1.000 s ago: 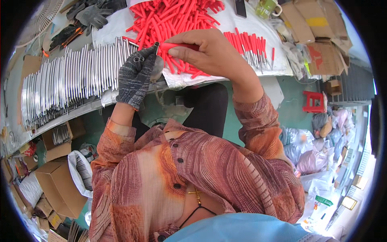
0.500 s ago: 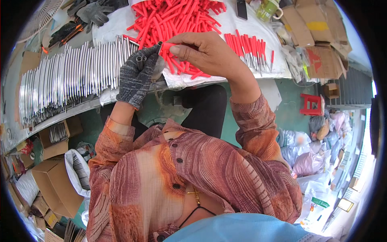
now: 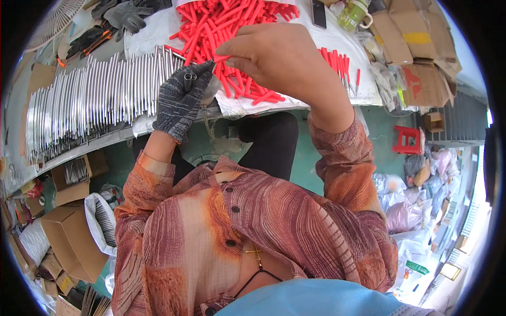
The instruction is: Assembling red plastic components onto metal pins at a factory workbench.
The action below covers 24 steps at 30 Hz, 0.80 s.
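A red tube (image 3: 221, 58), pinched in the bare right hand (image 3: 279, 59), apparently meets one of the metal tubes (image 3: 190, 77) clasped in the gloved left hand (image 3: 180, 105), beside silvery rods (image 3: 95, 100) and heaped red pieces (image 3: 211, 26) on a bench (image 3: 109, 48).

My gloved left hand (image 3: 180, 101) curls its fingers around a few metal tubes (image 3: 189, 77), their open ends showing. With the bare fingers of my right hand (image 3: 282, 55) I pinch a red sleeve (image 3: 222, 58) right beside the gloved fingertips; how far it sits over a tube's end I cannot tell. On the surface (image 3: 152, 38) before me, a long row of silver rods (image 3: 92, 100) lies to my left, a red heap of sleeves (image 3: 211, 26) just beyond my hands, and red-topped rods (image 3: 340, 63) to my right, partly hidden behind my wrist. A dark phone (image 3: 318, 14) lies farther back, near a green mug (image 3: 352, 15).
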Motion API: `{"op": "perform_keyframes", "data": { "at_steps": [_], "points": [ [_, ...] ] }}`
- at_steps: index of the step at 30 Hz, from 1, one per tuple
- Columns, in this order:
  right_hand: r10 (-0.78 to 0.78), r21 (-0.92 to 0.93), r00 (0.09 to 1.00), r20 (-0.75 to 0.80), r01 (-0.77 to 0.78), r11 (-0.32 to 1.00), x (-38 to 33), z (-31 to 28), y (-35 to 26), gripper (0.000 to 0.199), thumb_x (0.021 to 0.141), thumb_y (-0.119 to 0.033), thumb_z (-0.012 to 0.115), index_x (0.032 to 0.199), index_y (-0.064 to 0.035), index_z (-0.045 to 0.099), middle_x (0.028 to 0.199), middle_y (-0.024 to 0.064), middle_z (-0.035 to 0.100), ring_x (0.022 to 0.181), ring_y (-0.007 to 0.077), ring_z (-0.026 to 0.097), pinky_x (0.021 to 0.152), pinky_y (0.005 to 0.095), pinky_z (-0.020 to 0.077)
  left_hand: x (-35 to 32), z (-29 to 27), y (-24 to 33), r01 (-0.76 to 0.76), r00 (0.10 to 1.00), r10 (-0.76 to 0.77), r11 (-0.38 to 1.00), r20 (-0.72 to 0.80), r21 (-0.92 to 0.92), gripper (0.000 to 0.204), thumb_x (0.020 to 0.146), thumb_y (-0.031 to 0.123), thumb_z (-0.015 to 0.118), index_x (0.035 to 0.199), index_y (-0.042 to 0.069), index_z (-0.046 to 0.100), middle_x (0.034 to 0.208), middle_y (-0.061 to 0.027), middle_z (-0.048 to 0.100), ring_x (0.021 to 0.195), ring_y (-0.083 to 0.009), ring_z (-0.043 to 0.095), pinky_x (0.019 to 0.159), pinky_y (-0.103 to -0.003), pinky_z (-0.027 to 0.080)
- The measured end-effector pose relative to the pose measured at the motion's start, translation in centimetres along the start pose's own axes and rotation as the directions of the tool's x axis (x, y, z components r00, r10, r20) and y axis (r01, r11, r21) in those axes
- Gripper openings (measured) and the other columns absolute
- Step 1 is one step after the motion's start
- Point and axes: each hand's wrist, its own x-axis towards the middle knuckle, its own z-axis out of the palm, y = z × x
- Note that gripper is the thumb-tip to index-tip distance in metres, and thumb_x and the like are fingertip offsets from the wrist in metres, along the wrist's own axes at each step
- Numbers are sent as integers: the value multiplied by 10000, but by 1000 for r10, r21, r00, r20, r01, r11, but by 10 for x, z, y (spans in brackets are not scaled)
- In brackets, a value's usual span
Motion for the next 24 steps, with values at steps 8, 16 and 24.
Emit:
{"op": "perform_keyframes", "data": {
  "at_steps": [8,16,24],
  "points": [
    [-343,-251,938,48,344,905,22,-18,-29,48,655,-121,562,682,-93,591,675,13,562,696,206,586,564,329,454,0,-3,8,56,998,-54,997,37,-58,197,845,97,598,1029,35,629,881,-53,637,785,-61,550,701,-228,452],
    [17,439,935,-353,150,886,22,-30,-31,435,874,-263,572,1202,-42,391,998,81,547,979,179,530,849,325,423,2,0,-3,96,995,-97,965,8,-245,150,826,65,619,971,27,635,901,-30,642,784,-53,544,700,-209,452],
    [414,899,880,-234,33,437,35,77,-24,141,814,-95,458,694,-46,514,609,29,479,562,129,504,550,278,437,0,-5,-7,203,979,-188,895,77,-396,281,827,144,622,1056,-12,571,848,-31,614,731,-94,553,651,-235,457]
  ]
}}
